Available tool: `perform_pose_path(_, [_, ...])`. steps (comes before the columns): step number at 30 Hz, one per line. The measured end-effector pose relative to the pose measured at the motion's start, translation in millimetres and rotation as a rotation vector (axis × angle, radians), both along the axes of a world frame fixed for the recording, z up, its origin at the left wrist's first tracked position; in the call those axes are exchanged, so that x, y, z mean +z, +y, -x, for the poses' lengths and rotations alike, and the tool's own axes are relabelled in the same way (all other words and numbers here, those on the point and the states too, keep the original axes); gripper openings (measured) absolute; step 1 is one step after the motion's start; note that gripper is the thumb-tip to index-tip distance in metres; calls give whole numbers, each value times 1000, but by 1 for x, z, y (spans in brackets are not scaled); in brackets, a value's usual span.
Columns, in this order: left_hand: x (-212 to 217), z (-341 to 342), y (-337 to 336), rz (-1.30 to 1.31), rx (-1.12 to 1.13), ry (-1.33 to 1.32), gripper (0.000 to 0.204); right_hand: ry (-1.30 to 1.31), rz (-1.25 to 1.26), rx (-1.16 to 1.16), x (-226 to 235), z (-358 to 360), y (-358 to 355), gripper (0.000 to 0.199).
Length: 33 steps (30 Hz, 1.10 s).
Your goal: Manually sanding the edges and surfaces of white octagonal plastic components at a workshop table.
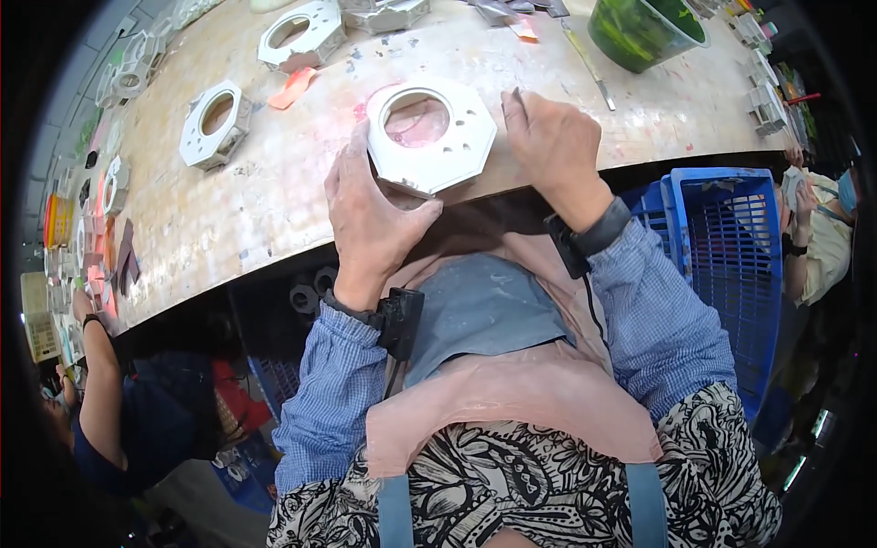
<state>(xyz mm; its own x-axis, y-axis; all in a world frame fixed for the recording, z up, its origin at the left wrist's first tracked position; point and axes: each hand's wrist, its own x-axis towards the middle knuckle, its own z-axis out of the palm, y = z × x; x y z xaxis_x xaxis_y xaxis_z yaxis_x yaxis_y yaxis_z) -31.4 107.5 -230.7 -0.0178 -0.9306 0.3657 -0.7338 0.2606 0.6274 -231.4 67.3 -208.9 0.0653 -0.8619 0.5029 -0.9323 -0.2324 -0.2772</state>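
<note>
White, matte, octagonal: a flat ring (429, 135) with a round central hole and small holes in its face, lying at the near edge of the bench (274, 196). Gripped along its left side by the left hand (370, 215), thumb under the near corner, fingers curled up the rim. Just right of it, touching the rim, the right hand (553, 146), fisted round a thin dark tool (518, 99) poking up from the fingers. Worn, pale, stained with pink. Farther back, two more rings (216, 123) of the same cast; top right, a green tub (644, 29); beside the bench, a blue crate (726, 247).
</note>
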Motion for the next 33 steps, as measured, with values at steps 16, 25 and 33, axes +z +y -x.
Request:
perform_pose_path(16, [-2,-1,2,15,21,-15,101,11,30,197,-10,-18,28,34])
perform_pose_path(25, [-3,-1,1,32,12,-13,102,19,-37,91,-4,-16,23,35])
perform_pose_path(33, [-3,-3,1,42,3,-8,101,2,-138,115,6,-15,32,32])
